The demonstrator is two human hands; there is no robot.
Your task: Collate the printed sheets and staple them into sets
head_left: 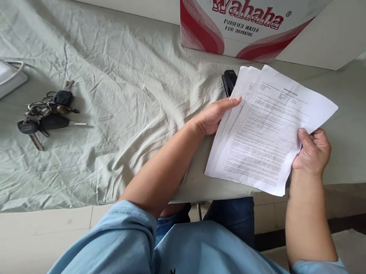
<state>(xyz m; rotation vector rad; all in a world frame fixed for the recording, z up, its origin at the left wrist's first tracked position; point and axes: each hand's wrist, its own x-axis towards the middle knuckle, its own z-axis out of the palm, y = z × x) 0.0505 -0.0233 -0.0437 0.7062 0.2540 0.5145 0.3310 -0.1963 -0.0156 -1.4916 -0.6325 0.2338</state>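
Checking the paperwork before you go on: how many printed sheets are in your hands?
3 visible: top sheet pinched by right hand; two fanned beneath, edges under left hand. More may hide underneath.

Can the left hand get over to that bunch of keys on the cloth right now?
Probably yes. The left hand lies flat on the papers, gripping nothing, and only bare wrinkled cloth lies between it and the keys. It would have to let go of the sheets.

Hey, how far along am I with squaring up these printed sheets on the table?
Done: the printed sheets are gathered into one overlapping stack. In hand: the right hand pinches the stack's near corner, the left hand lies flat against its left edge. Left: the edges are fanned, not flush, and the black stapler behind them lies untouched.
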